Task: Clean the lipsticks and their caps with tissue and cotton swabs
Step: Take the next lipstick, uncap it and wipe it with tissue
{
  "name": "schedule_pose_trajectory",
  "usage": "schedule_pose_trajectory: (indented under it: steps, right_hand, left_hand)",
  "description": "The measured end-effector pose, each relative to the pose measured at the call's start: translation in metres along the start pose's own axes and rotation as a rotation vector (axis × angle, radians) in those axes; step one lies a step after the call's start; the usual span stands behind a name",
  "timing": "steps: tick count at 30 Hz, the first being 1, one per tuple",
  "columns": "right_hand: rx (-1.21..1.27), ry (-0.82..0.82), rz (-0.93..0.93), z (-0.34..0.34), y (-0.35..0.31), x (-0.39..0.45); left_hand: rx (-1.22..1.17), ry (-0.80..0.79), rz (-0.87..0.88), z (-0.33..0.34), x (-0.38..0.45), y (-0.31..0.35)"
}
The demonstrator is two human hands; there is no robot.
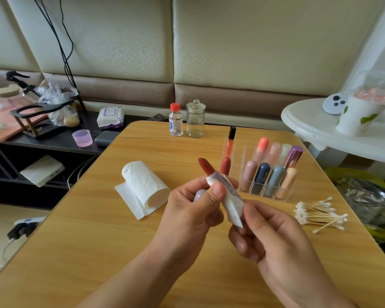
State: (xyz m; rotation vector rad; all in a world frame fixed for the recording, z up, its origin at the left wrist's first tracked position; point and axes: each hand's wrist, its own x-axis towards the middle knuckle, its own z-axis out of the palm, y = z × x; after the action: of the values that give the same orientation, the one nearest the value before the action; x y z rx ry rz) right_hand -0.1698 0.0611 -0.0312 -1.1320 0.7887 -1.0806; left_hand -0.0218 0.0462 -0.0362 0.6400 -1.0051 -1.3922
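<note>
The wiping step looks to be going on now. The left hand [196, 201] curls its thumb and fingers around a piece of tissue [231, 203] wrapped on the lipstick [206, 166], held up above the wooden surface [98, 230]. The right hand [265, 232] pinches the bottom end of the lipstick. Next, I think the tissue should rub gently along the tube. The lipstick has a brownish-red tip that sticks out, smooth and pointy, with a shiny silver tube below.
</note>
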Motion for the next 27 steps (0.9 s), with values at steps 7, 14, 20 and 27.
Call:
schedule_pose_trajectory:
  steps: [7,14,20,27]
  right_hand:
    - [0.26,0.06,0.183,0.003,0.0012,-0.0025]
    - [-0.046,0.008,0.041,0.0007,0.0057,-0.0011]
    - [0.31,-0.131,0.351,0.0027,-0.0019,-0.0058]
    - [-0.087,0.037,0.013,0.0067,0.002,-0.0061]
  left_hand:
    - [0.013,-0.061,0.02,0.0011,-0.0016,0.0015]
    - [0.026,-0.024,0.043,0.0017,0.0002,0.001]
    - [-0.038,-0.081,0.029,0.0066,-0.0023,0.0043]
    - [-0.03,-0.061,0.038,0.0067,-0.0013,0.0034]
